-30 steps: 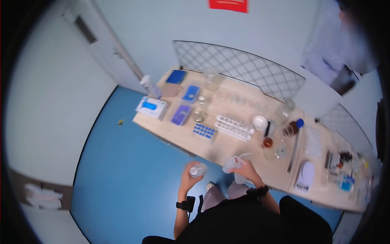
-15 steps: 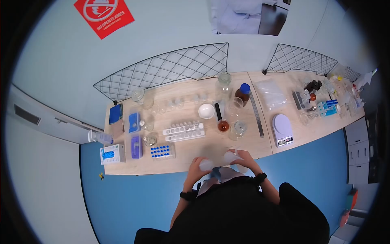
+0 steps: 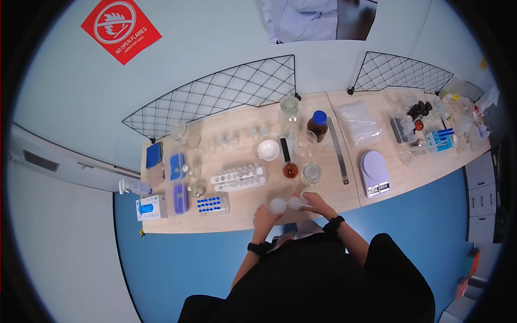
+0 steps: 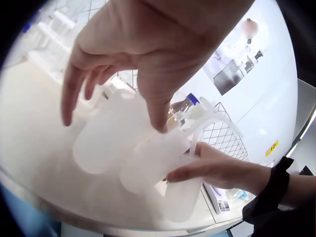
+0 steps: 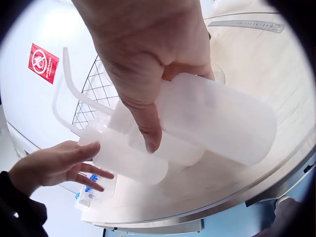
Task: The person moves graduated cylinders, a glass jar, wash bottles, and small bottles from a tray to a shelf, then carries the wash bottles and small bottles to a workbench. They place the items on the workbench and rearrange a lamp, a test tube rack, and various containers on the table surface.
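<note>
Three translucent white plastic wash bottles with bent spouts are grouped at the bench's front edge. The leftmost wash bottle [image 4: 111, 138] stands between the spread fingers and thumb of my left hand [image 3: 264, 218]; in the right wrist view those fingers are straight and apart from it. My right hand [image 3: 319, 204] grips the other two: its thumb lies over the middle wash bottle [image 5: 182, 150], and the right wash bottle [image 5: 222, 116] sits on the other side of the thumb, against the palm. In the left wrist view the middle bottle overlaps the leftmost one.
Behind the hands are a white tube rack [image 3: 239, 180], a brown flask [image 3: 291, 170], a white bowl [image 3: 268, 150] and a glass jar [image 3: 310, 173]. Blue-capped tubes [image 3: 210, 204] stand to the left. A ruler [image 3: 339, 153] and a scale [image 3: 374, 172] lie to the right.
The head view has swung to the right. Both hands have carried the wash bottles forward from in front of the body to the bench edge, and the left hand's fingers have spread off its bottle.
</note>
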### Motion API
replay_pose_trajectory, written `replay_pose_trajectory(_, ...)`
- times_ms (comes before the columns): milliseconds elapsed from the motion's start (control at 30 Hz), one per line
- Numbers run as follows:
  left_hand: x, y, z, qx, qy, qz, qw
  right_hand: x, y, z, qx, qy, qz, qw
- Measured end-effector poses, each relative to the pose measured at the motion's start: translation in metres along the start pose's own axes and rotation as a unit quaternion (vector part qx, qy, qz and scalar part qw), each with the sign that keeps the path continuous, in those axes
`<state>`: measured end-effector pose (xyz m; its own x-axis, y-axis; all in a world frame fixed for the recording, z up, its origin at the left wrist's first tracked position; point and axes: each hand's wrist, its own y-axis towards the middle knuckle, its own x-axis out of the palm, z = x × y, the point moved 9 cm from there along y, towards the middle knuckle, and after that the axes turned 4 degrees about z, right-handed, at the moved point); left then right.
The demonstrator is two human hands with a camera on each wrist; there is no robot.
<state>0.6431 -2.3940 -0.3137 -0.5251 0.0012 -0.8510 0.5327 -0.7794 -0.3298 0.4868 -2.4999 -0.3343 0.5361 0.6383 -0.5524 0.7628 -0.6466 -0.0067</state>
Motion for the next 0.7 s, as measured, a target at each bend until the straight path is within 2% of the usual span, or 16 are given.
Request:
replay_pose_trajectory(33, -0.01, -0.003, -0.001, -0.004, 0.002, 0.0, 1.0, 0.003, 0.0, 0.004, 0.012, -0.025, -0.023, 0.999)
replay_pose_trajectory(100, 0.017, -0.022, 0.003, 0.018, 0.003, -0.246, 0.969, 0.004, 0.0, 0.008, 0.023, -0.047, -0.048, 0.998)
replay_pose_trajectory(133, 0.019, -0.025, 0.004, 0.014, 0.004, -0.246, 0.969, 0.005, 0.0, 0.005, 0.011, -0.043, -0.068, 0.997)
replay_pose_trajectory(200, 0.015, -0.031, 0.037, 0.104, -0.184, -0.172, 0.962, 0.009, 0.0, 0.006, -0.002, -0.038, -0.092, 0.995)
replay_pose_trajectory(233, 0.009, -0.034, 0.052, 0.179, -0.174, -0.106, 0.962, 0.012, -0.001, 0.005, -0.023, -0.01, -0.098, 0.995)
replay_pose_trajectory(333, 0.02, -0.033, 0.072, 0.209, -0.187, -0.086, 0.956, 0.006, -0.006, -0.01, -0.046, 0.046, -0.112, 0.992)
replay_pose_trajectory(467, 0.025, -0.033, 0.079, 0.195, -0.152, -0.045, 0.968, 0.005, -0.008, -0.016, -0.081, 0.104, -0.106, 0.986)
replay_pose_trajectory(600, 0.039, -0.03, 0.073, 0.191, -0.135, -0.027, 0.972, 0.009, -0.008, -0.021, -0.105, 0.093, -0.1, 0.985)
replay_pose_trajectory(667, 0.046, -0.026, 0.071, 0.192, -0.12, -0.02, 0.974, -0.012, -0.008, -0.03, -0.137, 0.052, -0.002, 0.989)
replay_pose_trajectory(700, 0.045, -0.023, 0.069, 0.178, -0.145, 0.0, 0.973, -0.012, -0.011, -0.028, -0.138, 0.052, -0.004, 0.989)
